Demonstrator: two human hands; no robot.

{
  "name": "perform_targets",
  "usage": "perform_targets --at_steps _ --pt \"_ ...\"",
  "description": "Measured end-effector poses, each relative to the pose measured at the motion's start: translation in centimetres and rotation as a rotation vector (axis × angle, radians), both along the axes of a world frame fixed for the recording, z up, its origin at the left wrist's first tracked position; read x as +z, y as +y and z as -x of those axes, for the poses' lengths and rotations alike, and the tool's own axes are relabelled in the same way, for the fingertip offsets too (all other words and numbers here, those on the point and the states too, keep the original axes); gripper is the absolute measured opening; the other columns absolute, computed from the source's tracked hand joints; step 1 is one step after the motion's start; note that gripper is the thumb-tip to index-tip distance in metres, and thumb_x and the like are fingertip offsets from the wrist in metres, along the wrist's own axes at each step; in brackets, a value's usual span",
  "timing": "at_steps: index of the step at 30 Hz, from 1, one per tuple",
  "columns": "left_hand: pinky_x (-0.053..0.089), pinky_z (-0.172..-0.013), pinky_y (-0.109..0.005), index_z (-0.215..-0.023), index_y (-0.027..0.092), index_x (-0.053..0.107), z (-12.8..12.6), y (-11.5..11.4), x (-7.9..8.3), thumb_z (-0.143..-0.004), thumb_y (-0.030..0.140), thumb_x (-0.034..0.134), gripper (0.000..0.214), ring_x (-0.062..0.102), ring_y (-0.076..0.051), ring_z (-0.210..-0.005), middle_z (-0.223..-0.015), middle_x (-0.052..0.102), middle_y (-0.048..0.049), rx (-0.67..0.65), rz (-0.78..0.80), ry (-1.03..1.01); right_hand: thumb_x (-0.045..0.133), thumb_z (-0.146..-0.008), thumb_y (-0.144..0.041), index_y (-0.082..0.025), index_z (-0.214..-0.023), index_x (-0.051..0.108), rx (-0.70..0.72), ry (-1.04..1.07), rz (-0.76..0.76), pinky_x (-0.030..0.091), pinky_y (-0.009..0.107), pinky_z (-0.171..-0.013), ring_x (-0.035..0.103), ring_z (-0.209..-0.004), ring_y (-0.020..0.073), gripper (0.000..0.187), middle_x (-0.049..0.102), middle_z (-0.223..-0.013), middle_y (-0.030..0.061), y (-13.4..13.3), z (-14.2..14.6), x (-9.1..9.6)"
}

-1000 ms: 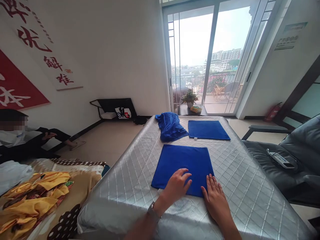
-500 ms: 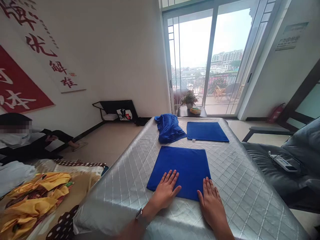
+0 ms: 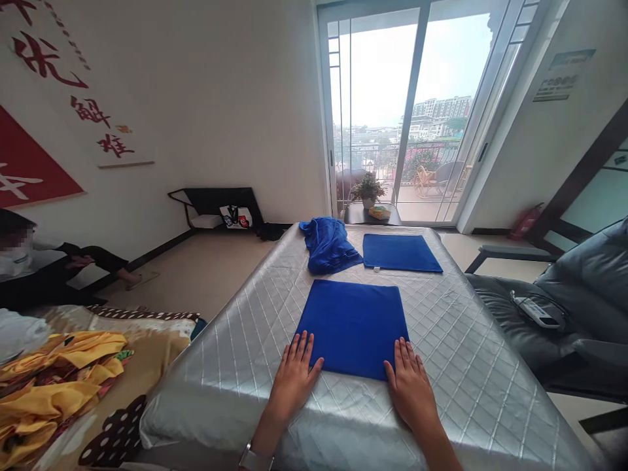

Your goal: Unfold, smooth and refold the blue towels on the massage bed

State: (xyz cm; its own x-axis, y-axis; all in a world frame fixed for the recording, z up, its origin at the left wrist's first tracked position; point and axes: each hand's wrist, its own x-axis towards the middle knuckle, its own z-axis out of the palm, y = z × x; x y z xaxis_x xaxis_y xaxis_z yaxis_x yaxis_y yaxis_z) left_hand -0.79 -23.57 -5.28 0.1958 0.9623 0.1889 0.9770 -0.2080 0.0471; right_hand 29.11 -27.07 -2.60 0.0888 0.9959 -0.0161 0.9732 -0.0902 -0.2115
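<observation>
A flat blue square cloth lies smooth on a silver quilted cover over a table-like surface. On its near left corner rests my left hand, palm down with the fingers stretched out; a watch band shows at the wrist. My right hand lies flat at the near right corner, fingertips on the cloth's edge and thumb spread. Farther back are a second flat blue cloth with a small white tag and a crumpled blue cloth to its left.
At the left, a person sits low by the wall, near yellow fabric on a bed-like surface. A dark armchair holding a white power strip stands right. Behind the cover are a potted plant and a sliding glass door.
My left hand has slid left from the cloth's surface to its near left corner. My right hand stays at the right corner. The view has shifted slightly.
</observation>
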Motion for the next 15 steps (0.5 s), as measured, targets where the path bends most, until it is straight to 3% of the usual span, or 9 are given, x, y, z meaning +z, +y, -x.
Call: perform_targets --at_steps 8,15 --pt "0.031 -0.122 -0.049 -0.159 0.014 0.030 -0.2 -0.2 -1.1 -0.104 0.054 0.032 0.069 0.029 -0.029 -0.152 -0.164 0.032 -0.0135 0.033 -0.086 -0.041 0.020 -0.103 -0.047 -0.003 -0.159 0.026 0.037 -0.066 -0.032 0.013 0.043 -0.127 0.013 -0.155 0.0235 0.071 0.018 -0.167 0.0129 0.3 -0.8 -0.8" --pt "0.032 -0.122 -0.047 -0.157 0.012 0.035 0.4 -1.0 0.2 -0.105 0.048 0.030 0.063 0.030 -0.027 -0.152 -0.162 0.035 -0.0133 -0.033 -0.025 -0.075 0.017 -0.103 -0.048 -0.002 -0.159 0.024 0.062 -0.070 -0.059 0.015 0.043 -0.127 0.014 -0.155 0.0225 0.074 0.020 -0.167 0.0140 0.5 -1.6 -1.2"
